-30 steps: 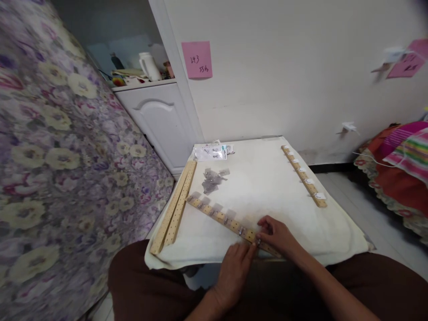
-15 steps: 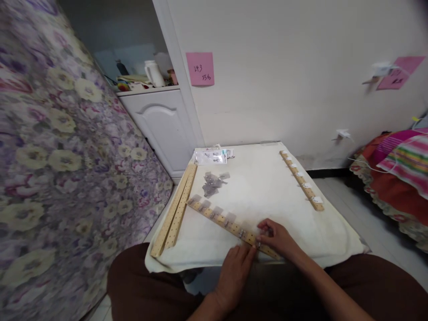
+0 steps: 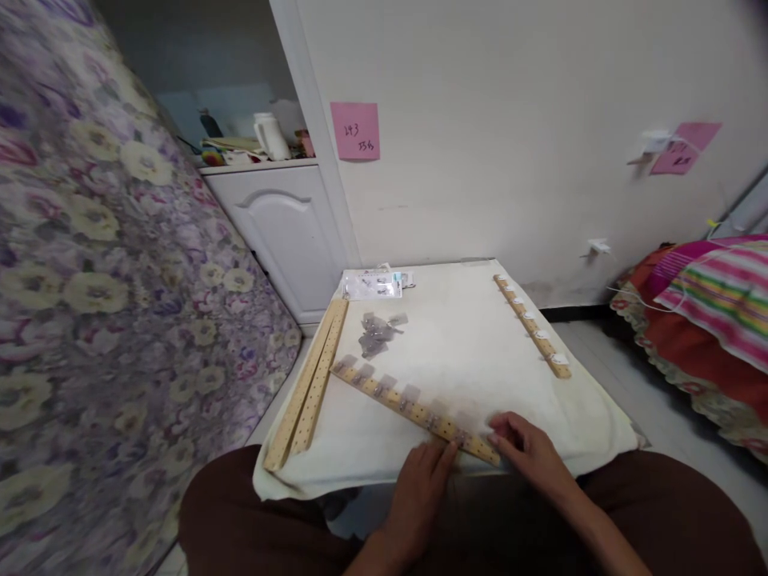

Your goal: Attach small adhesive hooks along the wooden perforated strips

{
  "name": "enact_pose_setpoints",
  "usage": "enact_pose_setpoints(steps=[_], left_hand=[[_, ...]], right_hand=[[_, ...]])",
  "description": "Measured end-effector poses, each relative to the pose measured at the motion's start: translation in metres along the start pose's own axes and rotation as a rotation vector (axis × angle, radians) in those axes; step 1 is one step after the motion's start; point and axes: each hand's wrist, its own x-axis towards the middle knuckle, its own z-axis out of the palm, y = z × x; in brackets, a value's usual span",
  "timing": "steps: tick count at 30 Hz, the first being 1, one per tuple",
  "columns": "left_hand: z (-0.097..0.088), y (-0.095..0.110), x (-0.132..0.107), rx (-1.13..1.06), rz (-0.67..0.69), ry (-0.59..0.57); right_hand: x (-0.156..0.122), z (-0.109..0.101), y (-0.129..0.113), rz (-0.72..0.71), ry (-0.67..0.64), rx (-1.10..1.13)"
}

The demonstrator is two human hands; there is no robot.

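A long wooden strip with holes (image 3: 390, 394) lies slantwise on the white cloth-covered table (image 3: 474, 336), with several small clear tags clipped along it. My left hand (image 3: 423, 480) rests at the table's near edge, fingertips touching the strip's lower end, fingers loosely together. My right hand (image 3: 528, 448) lies just right of that end, fingers curled on the cloth beside the strip. Whether either hand holds anything is not visible. A small heap of clear tags (image 3: 375, 332) sits farther back on the table.
Two more perforated strips (image 3: 309, 384) lie along the table's left edge. Another strip with white tags (image 3: 531, 324) lies at the right. A plastic packet (image 3: 372, 282) sits at the back. A floral mattress (image 3: 108, 280) stands left, a white cabinet (image 3: 282, 224) behind, striped bedding (image 3: 714, 296) right.
My right hand has slid rightward, off the strip towards its lower end. The left hand stays at the strip. The view has shifted slightly.
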Motion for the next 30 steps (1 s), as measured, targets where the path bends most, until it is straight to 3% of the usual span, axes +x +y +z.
enact_pose_setpoints(steps=[4,7,16,20,24,30], left_hand=[[0.000,-0.002,-0.003,-0.047,0.026,0.108],[-0.003,-0.002,-0.008,-0.126,0.027,0.121],[-0.004,-0.028,-0.046,-0.218,0.053,0.115],[0.013,-0.045,-0.062,-0.359,0.070,0.017],[0.032,-0.056,-0.066,-0.393,0.057,0.066],[0.031,-0.064,-0.065,-0.487,-0.070,0.061]], right_hand=[[-0.019,0.005,0.002,-0.079,-0.023,-0.090],[-0.025,0.012,0.002,-0.123,0.029,-0.145],[-0.032,0.026,-0.006,-0.038,0.102,-0.158],[-0.036,0.039,-0.001,0.100,0.055,0.083],[-0.038,0.047,-0.001,0.254,-0.135,0.508],[-0.043,0.044,-0.015,0.420,-0.312,0.706]])
